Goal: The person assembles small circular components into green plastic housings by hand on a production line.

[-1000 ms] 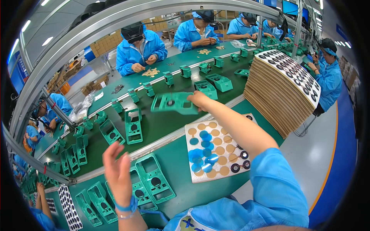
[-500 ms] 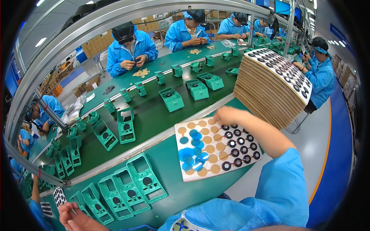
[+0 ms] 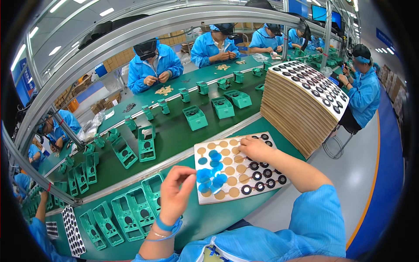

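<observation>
A white sheet [image 3: 205, 150] with rows of tan discs and black rings [image 3: 267, 173] lies on the green bench before me. Loose translucent blue discs [image 3: 210, 175] cover part of its left side. My right hand [image 3: 255, 148] rests at the sheet's far edge, fingers bent together beside the rings; whatever they pinch is hidden. My left hand [image 3: 175, 190], with a blue band at the wrist, hovers just left of the blue discs. Its thumb and forefinger come together; I cannot make out anything between them. Green plastic housings [image 3: 126, 218] stand in a row left of and behind that hand.
A tall stack of ring sheets [image 3: 292, 111] stands at the right. Beyond a pale rail, a dark green belt [image 3: 174, 139] carries more green housings [image 3: 195, 117]. A metal frame [image 3: 161, 26] arches overhead. Co-workers in blue [image 3: 155, 65] sit across. More ring sheets [image 3: 73, 231] lie far left.
My left hand has come from the lower left up to the blue discs. My right hand stays at the sheet's far edge, its fingers lower on the sheet. The view has shifted slightly.
</observation>
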`<state>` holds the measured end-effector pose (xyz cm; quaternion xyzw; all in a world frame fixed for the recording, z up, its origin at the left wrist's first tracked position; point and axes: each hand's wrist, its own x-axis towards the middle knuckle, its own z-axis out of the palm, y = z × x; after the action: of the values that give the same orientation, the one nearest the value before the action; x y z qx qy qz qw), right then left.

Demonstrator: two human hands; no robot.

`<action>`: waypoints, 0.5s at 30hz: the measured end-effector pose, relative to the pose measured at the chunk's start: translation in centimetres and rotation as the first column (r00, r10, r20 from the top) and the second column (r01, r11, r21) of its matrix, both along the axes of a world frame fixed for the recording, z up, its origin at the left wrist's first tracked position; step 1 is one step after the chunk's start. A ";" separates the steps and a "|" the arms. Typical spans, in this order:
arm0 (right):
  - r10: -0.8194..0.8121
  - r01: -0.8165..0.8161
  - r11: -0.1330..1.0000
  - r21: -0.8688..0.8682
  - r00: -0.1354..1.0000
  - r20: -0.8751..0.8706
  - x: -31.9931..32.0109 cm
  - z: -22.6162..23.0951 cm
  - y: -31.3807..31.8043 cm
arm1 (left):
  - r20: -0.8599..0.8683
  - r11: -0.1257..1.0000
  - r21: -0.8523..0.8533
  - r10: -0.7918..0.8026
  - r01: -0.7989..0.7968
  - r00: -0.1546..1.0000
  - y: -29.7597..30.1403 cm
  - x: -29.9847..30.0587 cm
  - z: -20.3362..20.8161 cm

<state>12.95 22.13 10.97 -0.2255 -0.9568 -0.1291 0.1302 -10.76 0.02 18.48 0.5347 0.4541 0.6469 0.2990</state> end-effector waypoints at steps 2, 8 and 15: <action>0.027 -0.026 0.999 -0.019 0.999 0.043 -0.1 0.2 -0.3 | -0.168 1.000 0.013 0.008 -0.006 0.986 1.4 0.8 -0.7; 0.034 -0.035 0.999 0.005 0.999 0.022 0.2 0.8 0.1 | -0.452 1.000 0.024 0.020 -0.010 0.892 4.4 2.1 -3.2; -0.404 -0.181 0.717 -0.674 0.680 -0.612 1.0 0.7 0.2 | -0.534 0.996 -0.086 -0.072 0.031 0.843 6.7 2.1 -4.9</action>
<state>13.95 22.36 11.70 -0.3517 -0.7835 0.3267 0.3946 -8.68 6.76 13.58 0.6947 0.5285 0.4464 0.1970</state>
